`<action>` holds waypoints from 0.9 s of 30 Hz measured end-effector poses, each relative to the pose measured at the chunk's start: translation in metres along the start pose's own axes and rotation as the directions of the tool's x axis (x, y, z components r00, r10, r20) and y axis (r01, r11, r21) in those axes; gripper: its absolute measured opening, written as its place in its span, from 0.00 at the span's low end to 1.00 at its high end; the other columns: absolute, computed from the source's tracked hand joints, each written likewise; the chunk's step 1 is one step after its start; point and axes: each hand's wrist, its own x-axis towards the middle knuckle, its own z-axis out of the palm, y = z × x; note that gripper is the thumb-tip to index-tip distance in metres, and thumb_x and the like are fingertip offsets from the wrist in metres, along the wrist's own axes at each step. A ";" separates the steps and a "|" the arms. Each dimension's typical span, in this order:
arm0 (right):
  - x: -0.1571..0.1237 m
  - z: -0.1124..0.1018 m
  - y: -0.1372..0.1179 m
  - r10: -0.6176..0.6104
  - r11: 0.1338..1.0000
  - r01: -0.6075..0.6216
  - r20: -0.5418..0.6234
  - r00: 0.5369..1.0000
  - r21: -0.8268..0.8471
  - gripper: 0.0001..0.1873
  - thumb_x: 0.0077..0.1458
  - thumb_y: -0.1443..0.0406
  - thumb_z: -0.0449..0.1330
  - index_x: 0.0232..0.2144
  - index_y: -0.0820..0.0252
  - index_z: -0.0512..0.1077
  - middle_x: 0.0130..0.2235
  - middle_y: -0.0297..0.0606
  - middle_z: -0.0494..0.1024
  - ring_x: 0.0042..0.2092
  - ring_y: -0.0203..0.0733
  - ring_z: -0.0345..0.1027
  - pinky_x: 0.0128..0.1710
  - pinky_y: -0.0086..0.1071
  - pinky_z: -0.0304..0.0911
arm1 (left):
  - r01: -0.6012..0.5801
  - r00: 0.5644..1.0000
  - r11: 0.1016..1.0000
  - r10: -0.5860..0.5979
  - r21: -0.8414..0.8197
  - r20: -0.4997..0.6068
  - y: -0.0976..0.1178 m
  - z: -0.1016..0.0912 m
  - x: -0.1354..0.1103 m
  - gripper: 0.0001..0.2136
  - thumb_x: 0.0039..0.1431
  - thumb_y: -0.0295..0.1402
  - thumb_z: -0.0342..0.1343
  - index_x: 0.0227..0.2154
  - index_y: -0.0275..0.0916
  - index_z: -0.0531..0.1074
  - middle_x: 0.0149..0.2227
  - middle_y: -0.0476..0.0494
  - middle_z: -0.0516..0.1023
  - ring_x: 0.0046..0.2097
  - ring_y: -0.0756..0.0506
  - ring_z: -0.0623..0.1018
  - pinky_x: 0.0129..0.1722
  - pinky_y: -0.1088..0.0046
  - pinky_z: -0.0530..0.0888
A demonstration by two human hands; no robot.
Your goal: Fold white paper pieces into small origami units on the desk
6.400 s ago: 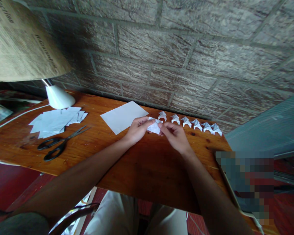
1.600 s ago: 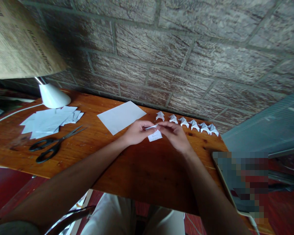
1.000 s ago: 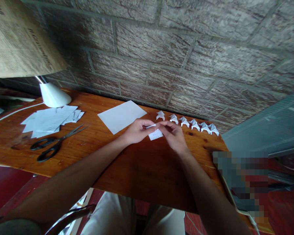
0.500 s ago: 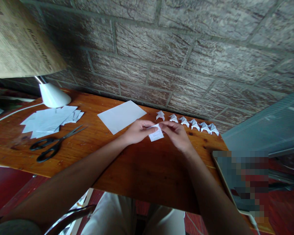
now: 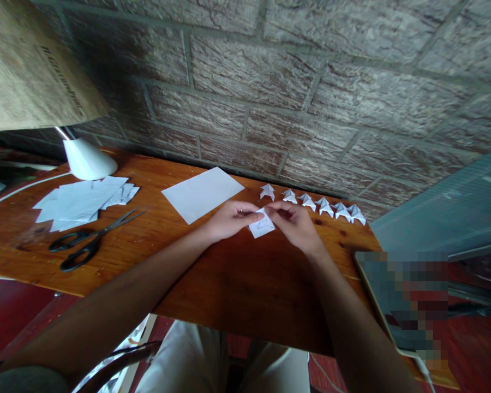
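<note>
A small folded piece of white paper (image 5: 263, 227) with faint markings is held between my two hands above the wooden table. My left hand (image 5: 232, 220) pinches its left side, the thumb lying over the paper. At its upper right edge, the fingers and thumb of my right hand (image 5: 291, 219) are closed on it. Behind my hands, several small folded paper figures (image 5: 306, 201) stand in a row along the wall side. A larger white sheet (image 5: 204, 194) lies flat to the left of them.
Black-handled scissors (image 5: 90, 243) lie at the left, beside a pile of cut paper pieces (image 5: 79, 202). A lamp with a white base (image 5: 89, 159) stands behind the pile. A tablet-like device (image 5: 372, 295) is at the table's right edge. A brick wall (image 5: 245, 98) borders the back.
The folded paper has shifted very slightly between my fingers, and its lower part shows a slightly different face. Both hands keep nearly the same place and grip.
</note>
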 end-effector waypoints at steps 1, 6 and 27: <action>0.000 0.000 0.000 -0.002 1.000 0.002 -0.010 1.000 -0.005 0.15 0.51 0.54 0.63 0.32 0.60 0.76 0.32 0.36 0.78 0.32 0.38 0.69 0.36 0.32 0.66 | 0.021 1.000 0.999 -0.021 -0.036 -0.001 -0.001 0.000 0.000 0.13 0.51 0.40 0.62 0.32 0.33 0.78 0.32 0.45 0.79 0.33 0.48 0.75 0.35 0.74 0.69; 0.001 0.000 0.002 -0.017 0.999 0.014 -0.097 0.995 -0.038 0.16 0.51 0.52 0.62 0.32 0.60 0.76 0.33 0.37 0.78 0.34 0.39 0.69 0.37 0.33 0.66 | 0.105 0.994 0.982 -0.107 -0.160 -0.004 -0.001 0.001 0.000 0.15 0.48 0.40 0.65 0.33 0.33 0.77 0.31 0.43 0.79 0.33 0.49 0.75 0.34 0.72 0.72; 0.002 -0.002 0.002 -0.001 0.999 0.003 -0.045 0.999 0.050 0.15 0.52 0.55 0.63 0.40 0.56 0.78 0.40 0.38 0.79 0.36 0.38 0.70 0.41 0.35 0.67 | 0.002 0.981 0.977 -0.043 -0.214 -0.187 0.001 0.007 0.000 0.23 0.41 0.37 0.69 0.41 0.33 0.75 0.36 0.42 0.80 0.33 0.49 0.76 0.26 0.77 0.69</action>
